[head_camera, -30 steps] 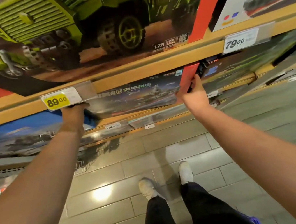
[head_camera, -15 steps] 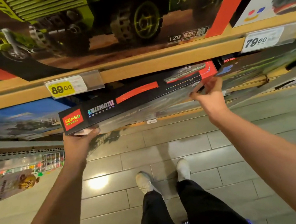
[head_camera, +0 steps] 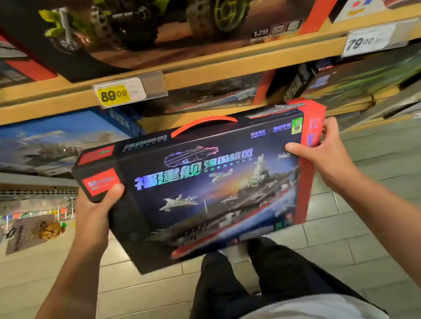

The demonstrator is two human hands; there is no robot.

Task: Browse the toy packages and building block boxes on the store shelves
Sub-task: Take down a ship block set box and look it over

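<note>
1. A large flat black cardboard building block box (head_camera: 207, 186), printed with an aircraft carrier and trimmed in red along its right side, is held off the shelves in front of the person's body, over the tiled floor (head_camera: 377, 257), its printed face tilted up toward the camera.
2. The left hand (head_camera: 96, 214) grips the box's upper left corner, thumb laid over the front beside the red logo patch, fingers hidden behind. The right hand (head_camera: 321, 152) grips the upper right edge, thumb on the front, fingers curled round the red side panel.
3. The box looks stiff and broad; judging by its size and the two-handed hold, it is probably moderately heavy. The glossy print may be slippery, so holds at opposite edges seem sensible. The curved red carry handle (head_camera: 203, 123) on its top face is another place to take it, and is untouched.
4. Count: one box in hand. On the wooden shelf (head_camera: 245, 65) above stand at least three boxes, the middle one a green truck box (head_camera: 172, 17).
5. Below that shelf, at least three more boxes show, among them a blue box (head_camera: 40, 138) at the left.
6. Two price tags: a yellow 89.00 tag (head_camera: 115, 94) and a white 79.00 tag (head_camera: 367, 41).
</note>
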